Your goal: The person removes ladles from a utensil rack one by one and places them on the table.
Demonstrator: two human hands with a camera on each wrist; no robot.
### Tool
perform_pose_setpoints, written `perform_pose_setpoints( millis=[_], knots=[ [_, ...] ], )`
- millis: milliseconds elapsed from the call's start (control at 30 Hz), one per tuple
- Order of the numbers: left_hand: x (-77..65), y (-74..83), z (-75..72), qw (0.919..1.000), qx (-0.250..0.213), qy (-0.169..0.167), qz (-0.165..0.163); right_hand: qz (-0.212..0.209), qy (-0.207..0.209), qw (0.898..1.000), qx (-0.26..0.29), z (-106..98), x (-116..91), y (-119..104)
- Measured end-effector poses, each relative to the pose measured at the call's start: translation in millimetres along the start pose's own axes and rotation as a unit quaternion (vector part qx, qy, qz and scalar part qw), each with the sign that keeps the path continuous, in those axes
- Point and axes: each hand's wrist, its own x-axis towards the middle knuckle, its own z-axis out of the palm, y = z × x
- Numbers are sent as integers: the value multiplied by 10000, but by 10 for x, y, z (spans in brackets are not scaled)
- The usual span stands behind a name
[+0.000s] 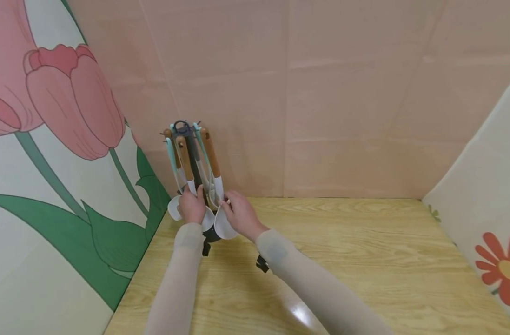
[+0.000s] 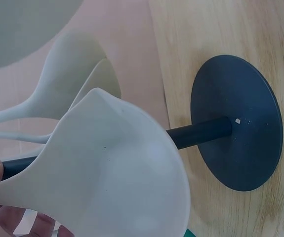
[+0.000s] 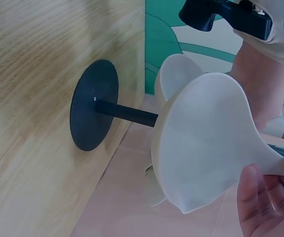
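Note:
A dark utensil stand (image 1: 192, 153) with a round base (image 2: 238, 123) stands on the table, hung with several ladles and other utensils. My left hand (image 1: 192, 207) grips the white neck of a wooden-handled ladle (image 1: 185, 156); its spouted bowl (image 2: 127, 168) overlaps the stand's pole (image 2: 201, 134) in the left wrist view. My right hand (image 1: 240, 214) pinches the neck of another wooden-handled ladle (image 1: 210, 151), with thumb and fingers at the base of its white bowl (image 3: 206, 133). Both handles hang at the stand's top.
Other white utensils (image 2: 72, 69) and light-blue handles (image 1: 170, 151) crowd around the pole. Behind the stand rises a pinkish wall covering (image 1: 321, 116), and a tulip-printed panel (image 1: 70, 102) stands close on the left. The wooden table (image 1: 355, 246) extends to the right.

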Motion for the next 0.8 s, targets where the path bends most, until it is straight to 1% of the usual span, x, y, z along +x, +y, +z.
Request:
perform_pose_setpoints(
  millis=[167, 467, 633, 800],
  knots=[
    [4, -19, -5, 10000, -29, -69, -36, 17, 53, 10000, 74, 7, -49, 66],
    [7, -29, -15, 10000, 36, -69, -55, 130, 15, 9999, 112, 27, -150, 151],
    [9, -16, -33, 9997, 16, -213, -94, 133, 13, 9998, 168, 41, -215, 201],
    [6, 13, -58, 9991, -17, -388, -163, 303, -59, 9993, 226, 71, -286, 287]
  ],
)
